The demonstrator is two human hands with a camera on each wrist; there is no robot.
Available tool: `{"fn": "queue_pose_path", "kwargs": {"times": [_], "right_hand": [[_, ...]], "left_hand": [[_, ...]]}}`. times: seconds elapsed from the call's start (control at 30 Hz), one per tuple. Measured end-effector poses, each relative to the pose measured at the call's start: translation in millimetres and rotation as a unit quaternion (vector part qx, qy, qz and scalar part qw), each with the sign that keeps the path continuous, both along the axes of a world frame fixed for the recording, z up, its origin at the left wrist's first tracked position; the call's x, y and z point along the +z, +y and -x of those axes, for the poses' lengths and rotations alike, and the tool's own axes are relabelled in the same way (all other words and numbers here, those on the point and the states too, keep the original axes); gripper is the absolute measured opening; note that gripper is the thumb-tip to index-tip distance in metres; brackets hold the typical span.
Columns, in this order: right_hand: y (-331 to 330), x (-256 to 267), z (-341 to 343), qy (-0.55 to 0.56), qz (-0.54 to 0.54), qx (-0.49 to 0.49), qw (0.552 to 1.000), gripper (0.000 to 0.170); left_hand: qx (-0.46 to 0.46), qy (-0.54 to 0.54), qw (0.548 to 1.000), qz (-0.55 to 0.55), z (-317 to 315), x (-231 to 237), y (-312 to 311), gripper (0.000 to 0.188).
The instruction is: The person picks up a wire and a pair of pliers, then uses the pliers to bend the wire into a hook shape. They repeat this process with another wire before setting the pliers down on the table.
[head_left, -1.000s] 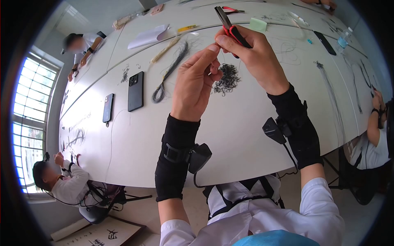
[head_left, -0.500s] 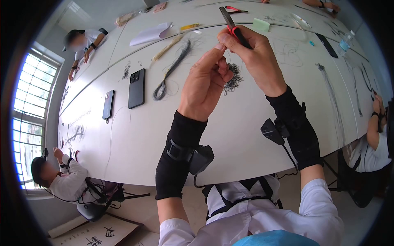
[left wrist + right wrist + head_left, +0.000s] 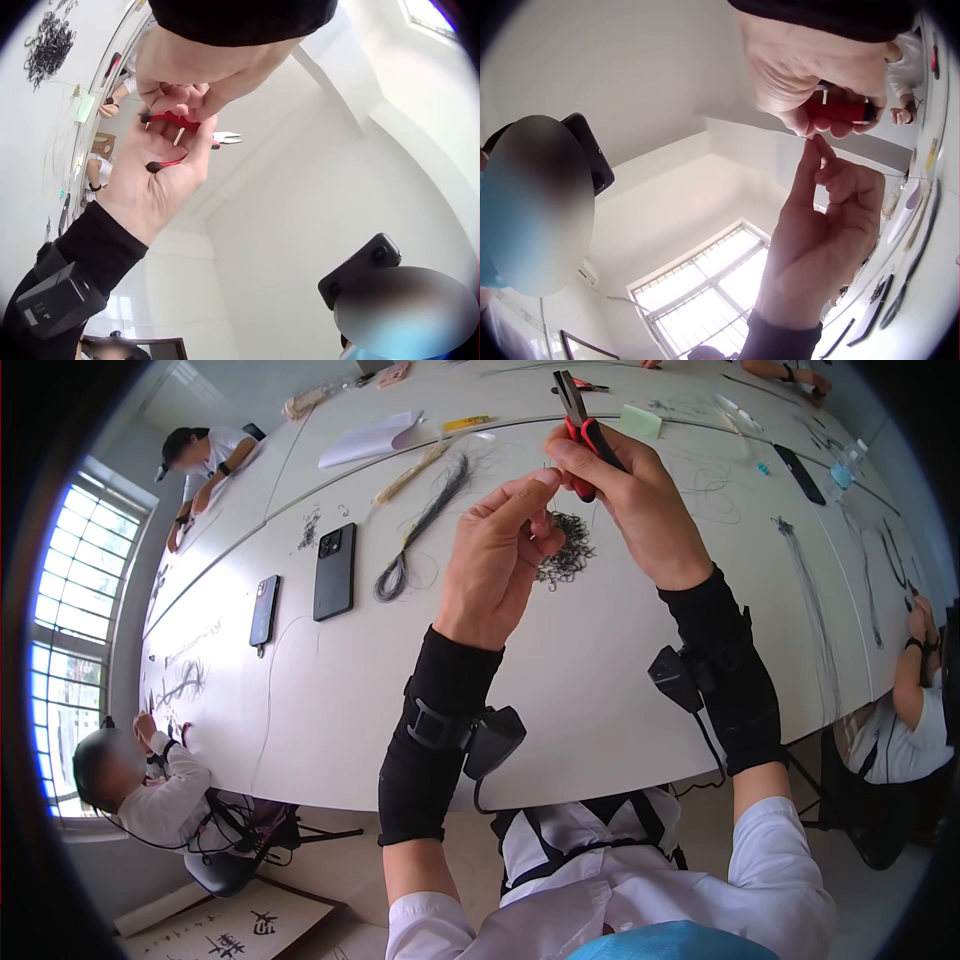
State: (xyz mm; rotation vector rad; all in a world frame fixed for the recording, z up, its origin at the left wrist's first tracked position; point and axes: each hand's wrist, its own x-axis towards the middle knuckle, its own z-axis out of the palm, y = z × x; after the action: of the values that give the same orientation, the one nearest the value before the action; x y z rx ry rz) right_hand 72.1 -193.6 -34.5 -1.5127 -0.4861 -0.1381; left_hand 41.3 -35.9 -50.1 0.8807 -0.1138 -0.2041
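Gripping red-handled pliers in a curled right hand above the desk, pointing them lengthwise forward, away from the left hand just beside; pinching there, seemingly, a fine strand, hard to make out.

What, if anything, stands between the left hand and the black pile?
Nothing visible: in the head view the left hand overlaps the left edge of the pile. The right hand holds the pliers farther up that picture.
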Motion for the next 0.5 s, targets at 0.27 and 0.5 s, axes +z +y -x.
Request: {"fn": "queue_pose_path", "kwargs": {"times": [0.27, 0.5], "right_hand": [[-7, 13, 8, -0.005, 0.080, 0.023, 0.996, 0.033], [-10, 13, 6, -0.031, 0.111, 0.032, 0.993, 0.032]], "left_hand": [[0.062, -0.036, 0.989, -0.128, 0, 7, 6, 0.015], [0.050, -0.074, 0.981, -0.173, 4, 13, 8, 0.018]]}}
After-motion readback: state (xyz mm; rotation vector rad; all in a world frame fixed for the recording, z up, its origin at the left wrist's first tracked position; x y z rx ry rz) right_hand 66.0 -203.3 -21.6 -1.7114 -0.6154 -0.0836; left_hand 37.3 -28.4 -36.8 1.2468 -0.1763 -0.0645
